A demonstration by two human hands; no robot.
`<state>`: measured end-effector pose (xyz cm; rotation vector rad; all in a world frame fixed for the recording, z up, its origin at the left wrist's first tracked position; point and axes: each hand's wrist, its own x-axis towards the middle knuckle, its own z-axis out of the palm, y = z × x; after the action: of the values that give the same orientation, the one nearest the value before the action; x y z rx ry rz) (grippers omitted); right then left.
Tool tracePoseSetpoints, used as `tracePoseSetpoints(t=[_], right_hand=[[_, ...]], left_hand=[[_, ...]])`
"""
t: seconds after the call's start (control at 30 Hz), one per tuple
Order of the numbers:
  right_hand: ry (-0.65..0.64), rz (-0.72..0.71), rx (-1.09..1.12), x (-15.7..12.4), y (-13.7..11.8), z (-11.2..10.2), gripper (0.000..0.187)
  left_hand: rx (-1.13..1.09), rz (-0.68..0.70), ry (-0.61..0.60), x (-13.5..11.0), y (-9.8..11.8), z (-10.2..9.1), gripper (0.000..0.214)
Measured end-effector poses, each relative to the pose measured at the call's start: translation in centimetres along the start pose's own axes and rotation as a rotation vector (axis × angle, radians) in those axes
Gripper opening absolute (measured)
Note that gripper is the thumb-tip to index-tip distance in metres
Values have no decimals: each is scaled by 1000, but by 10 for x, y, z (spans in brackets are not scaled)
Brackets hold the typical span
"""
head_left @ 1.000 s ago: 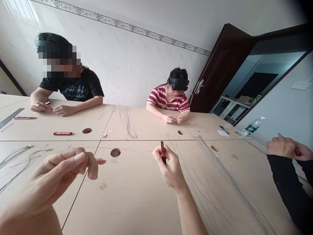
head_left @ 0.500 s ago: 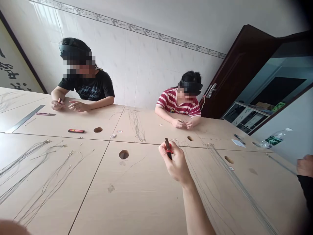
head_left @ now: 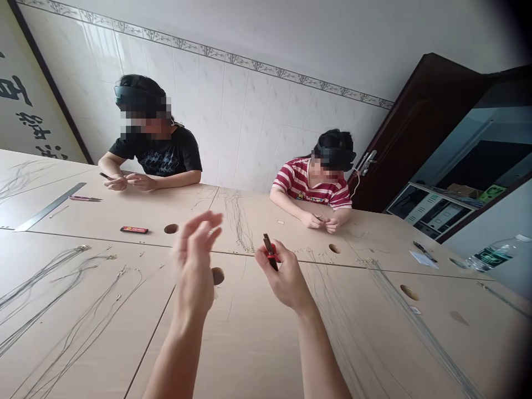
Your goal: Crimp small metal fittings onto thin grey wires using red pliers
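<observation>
Head camera: my right hand [head_left: 287, 280] is raised above the table [head_left: 257, 349], closed around a pair of small red-handled pliers [head_left: 270, 256]. The red grips are tucked between my thumb and the curled fingers, and only the dark nose stands clear. I judge that hold keeps the working end free and in my sight, out in the space between my two hands.

My left hand [head_left: 195, 263] hangs in the air just left of the pliers, apart from them. Its fingers are loosely spread and nothing shows in it. It is blurred, so I cannot tell whether a fine wire runs between the fingertips. Behind it, a round cable hole [head_left: 218, 276] in the tabletop is partly covered.

The pliers' long axis runs from my palm up and slightly left. The nose points away from me toward the far side of the table, where a person in a striped shirt [head_left: 310, 185] works with both hands close together.

Thin steel wires [head_left: 62, 293] lie fanned out flat to my left, and a longer bundle [head_left: 415, 327] stretches along my right. Both are probably laid straight within easy reach.
</observation>
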<state>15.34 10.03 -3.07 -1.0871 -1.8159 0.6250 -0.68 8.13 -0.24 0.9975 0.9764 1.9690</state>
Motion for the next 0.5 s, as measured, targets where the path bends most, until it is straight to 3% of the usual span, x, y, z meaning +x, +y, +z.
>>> tracePoseSetpoints(t=[0.13,0.2,0.4,0.5], right_hand=[[2,-24,-15,2,3,6,23],[10,-27,-25,0,4,5,22],[50,-37,-30,-4,2,-5,22],[84,-29,-22,-4,1,-7,22]], left_hand=[[71,-384,-347,5,-21,6,46],[69,-503,-499,7,-25,4,48],[102,-659,-952,5,-27,-8,58],[-39,-709,-1185,2,-29,-13,59]])
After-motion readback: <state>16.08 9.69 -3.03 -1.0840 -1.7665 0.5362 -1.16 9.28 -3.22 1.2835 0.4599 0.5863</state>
